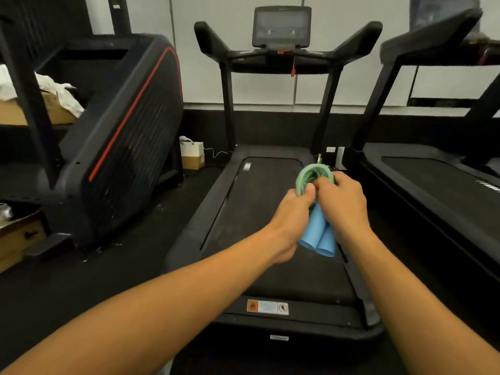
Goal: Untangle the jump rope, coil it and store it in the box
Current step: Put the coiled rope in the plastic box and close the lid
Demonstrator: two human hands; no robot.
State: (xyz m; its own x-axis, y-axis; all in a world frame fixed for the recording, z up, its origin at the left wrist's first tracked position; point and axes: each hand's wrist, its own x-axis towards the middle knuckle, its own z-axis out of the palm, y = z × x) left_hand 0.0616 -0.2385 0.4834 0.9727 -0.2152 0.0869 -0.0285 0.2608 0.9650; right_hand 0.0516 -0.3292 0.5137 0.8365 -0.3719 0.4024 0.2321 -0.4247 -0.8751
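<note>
Above the treadmill belt: both hands met around the jump rope [313, 175], held in the air.
Left hand [293, 209]: fingers curled round the bundle, thumb pressed on the green coil.
Right hand [341, 201]: fingers curled onto the coil from the other side.
Handles [319, 236]: two blue tubes side by side, jutting out below the hands.
Treadmill [270, 212]: black belt directly beneath.
Box [192, 161]: small cardboard, on the floor left of the treadmill, well apart.

ahead: open treadmill belt [266, 212] flanked by side rails | far end: blocked by uprights and console [281, 27] | left: tilted black machine [119, 136] | right: second treadmill [443, 182] just beside
</note>
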